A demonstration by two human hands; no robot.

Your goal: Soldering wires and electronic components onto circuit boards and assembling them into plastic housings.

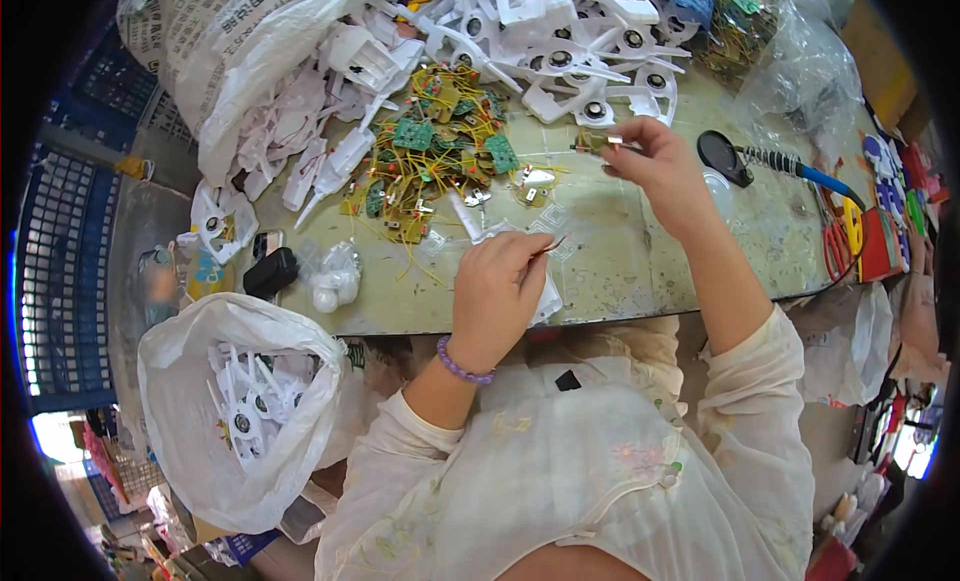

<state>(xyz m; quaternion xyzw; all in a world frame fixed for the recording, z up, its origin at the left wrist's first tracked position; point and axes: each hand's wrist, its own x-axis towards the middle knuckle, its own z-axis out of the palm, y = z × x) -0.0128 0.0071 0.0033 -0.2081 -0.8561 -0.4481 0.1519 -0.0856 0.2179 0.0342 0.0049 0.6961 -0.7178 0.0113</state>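
Observation:
My left hand, a purple bead bracelet at its wrist, is closed over a white plastic part near the table's front edge. Thin dark red wire ends stick out between its thumb and fingers; most of the part is hidden under the hand. Farther off to the right, my right hand pinches a small circuit board with a metal piece on it, held above the table. Left of that hand lies a heap of green and tan circuit boards with yellow wires.
White plastic shells with round dark speakers pile up at the back. A soldering iron stand with a blue-handled iron stands right, near red-handled pliers. A white sack of shells sits at lower left; a black case lies at the table's left.

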